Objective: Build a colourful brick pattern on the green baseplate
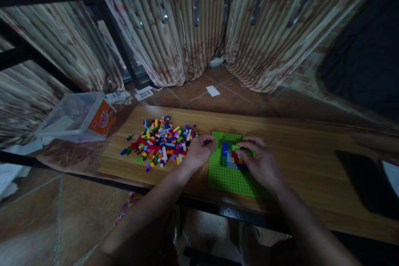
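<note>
Perhaps sideways pressure from the right hand (pixel 262 162), fingers bent over multicoloured plastic bricks (pixel 230 159) on a green studded baseplate (pixel 228 179), could loosen some (left hand (pixel 200 149) half-curled; either's grip, I can't tell).

Right hand (pixel 262 162) at multicoloured bricks (pixel 229 158) on green baseplate (pixel 224 182), left hand (pixel 198 149) beside loose brick pile (pixel 165 140)

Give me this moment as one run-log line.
left hand: at baseplate left edge | right hand: fingertips at build on baseplate | loose bricks: spread left of baseplate | bin: beyond table's left end
</note>
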Action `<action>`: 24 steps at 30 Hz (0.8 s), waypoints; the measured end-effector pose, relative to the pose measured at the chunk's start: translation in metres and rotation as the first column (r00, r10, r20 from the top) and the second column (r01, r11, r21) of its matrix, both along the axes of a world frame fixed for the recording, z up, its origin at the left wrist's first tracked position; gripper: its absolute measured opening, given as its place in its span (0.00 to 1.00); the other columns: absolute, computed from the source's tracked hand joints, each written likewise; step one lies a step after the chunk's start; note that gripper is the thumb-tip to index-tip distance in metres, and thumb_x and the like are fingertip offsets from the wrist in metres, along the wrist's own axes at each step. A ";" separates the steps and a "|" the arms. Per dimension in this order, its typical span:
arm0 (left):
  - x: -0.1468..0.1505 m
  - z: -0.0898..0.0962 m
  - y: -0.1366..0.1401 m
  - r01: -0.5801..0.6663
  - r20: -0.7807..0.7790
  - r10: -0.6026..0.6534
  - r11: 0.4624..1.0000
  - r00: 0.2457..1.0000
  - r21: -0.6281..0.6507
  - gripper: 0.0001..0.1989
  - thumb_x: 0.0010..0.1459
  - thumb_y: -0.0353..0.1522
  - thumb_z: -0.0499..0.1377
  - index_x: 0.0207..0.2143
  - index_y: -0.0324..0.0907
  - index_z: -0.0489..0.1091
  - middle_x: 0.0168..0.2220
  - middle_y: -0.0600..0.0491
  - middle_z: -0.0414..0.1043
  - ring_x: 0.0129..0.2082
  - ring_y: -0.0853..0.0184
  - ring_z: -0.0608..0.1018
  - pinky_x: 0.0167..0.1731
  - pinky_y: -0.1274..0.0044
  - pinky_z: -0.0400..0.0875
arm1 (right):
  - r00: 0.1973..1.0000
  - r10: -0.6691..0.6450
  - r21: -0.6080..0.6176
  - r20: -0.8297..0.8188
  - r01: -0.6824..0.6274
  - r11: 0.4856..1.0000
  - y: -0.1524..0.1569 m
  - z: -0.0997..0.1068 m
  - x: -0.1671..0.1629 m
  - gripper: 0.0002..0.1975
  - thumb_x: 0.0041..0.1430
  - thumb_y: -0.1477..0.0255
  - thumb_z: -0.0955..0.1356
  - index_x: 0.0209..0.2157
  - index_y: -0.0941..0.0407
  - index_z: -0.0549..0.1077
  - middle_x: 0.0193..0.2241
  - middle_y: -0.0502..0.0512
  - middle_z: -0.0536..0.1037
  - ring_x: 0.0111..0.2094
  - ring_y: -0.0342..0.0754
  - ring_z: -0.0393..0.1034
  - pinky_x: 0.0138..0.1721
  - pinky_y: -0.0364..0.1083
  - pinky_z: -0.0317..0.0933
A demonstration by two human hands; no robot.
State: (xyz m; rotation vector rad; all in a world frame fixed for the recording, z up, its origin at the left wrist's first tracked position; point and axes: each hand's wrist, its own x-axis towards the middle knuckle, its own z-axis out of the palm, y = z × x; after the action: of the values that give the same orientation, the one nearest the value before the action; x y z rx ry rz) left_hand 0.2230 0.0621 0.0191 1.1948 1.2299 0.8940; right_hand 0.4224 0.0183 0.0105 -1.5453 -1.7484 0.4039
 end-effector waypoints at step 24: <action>0.004 0.007 -0.017 0.529 -0.743 -0.078 0.752 0.664 0.393 0.21 0.62 0.27 0.50 0.58 0.38 0.63 0.57 0.45 0.66 0.57 0.61 0.69 0.58 0.69 0.62 | 0.972 -0.187 -0.077 -0.143 0.178 0.981 0.005 0.005 0.007 0.17 0.57 0.57 0.66 0.38 0.55 0.77 0.41 0.58 0.78 0.41 0.53 0.72 0.44 0.55 0.65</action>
State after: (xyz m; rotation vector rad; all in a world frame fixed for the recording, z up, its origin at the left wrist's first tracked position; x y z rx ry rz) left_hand 0.2266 0.0452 0.0260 2.3485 1.2658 0.5524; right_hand 0.4297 0.0229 0.0153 -1.6607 -1.4779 0.4736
